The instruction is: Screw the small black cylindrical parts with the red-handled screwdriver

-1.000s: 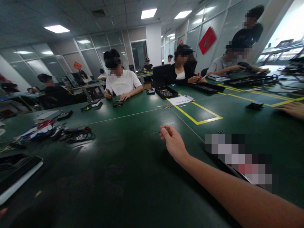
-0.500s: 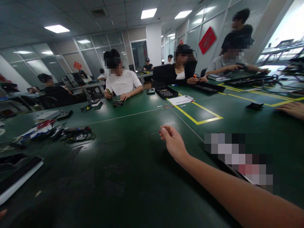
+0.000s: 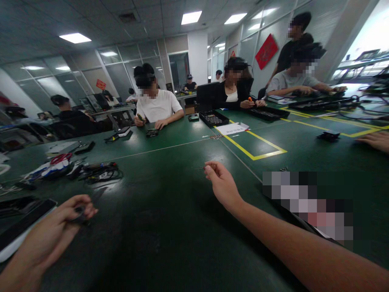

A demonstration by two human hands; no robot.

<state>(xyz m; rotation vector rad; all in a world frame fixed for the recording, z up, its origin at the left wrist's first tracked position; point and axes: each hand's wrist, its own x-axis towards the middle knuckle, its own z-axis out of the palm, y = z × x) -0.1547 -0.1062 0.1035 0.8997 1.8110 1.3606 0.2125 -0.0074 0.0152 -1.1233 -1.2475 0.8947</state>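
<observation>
My right hand (image 3: 225, 184) is raised over the middle of the green table, fingers pinched on a thin metal rod (image 3: 199, 168) with a reddish part at the fingertips. The rod points left; most of the rest is hidden in the fingers, so its kind is unclear. At lower left, my left hand (image 3: 60, 227) has its fingers curled round a small dark tool (image 3: 80, 217), blurred, with a faint narrow part reaching up to the right. The two hands are well apart.
Bundled cables (image 3: 100, 172) lie at left, beside a white-edged device (image 3: 27, 227). A pixelated patch covers something near my right forearm. Yellow tape (image 3: 270, 155) marks the table farther off. Co-workers sit across with black trays (image 3: 214, 118). Another person's hand (image 3: 375, 140) rests at right.
My left hand has come into view from the lower left, holding the dark tool. My right hand stays almost where it was, still pinching the thin rod.
</observation>
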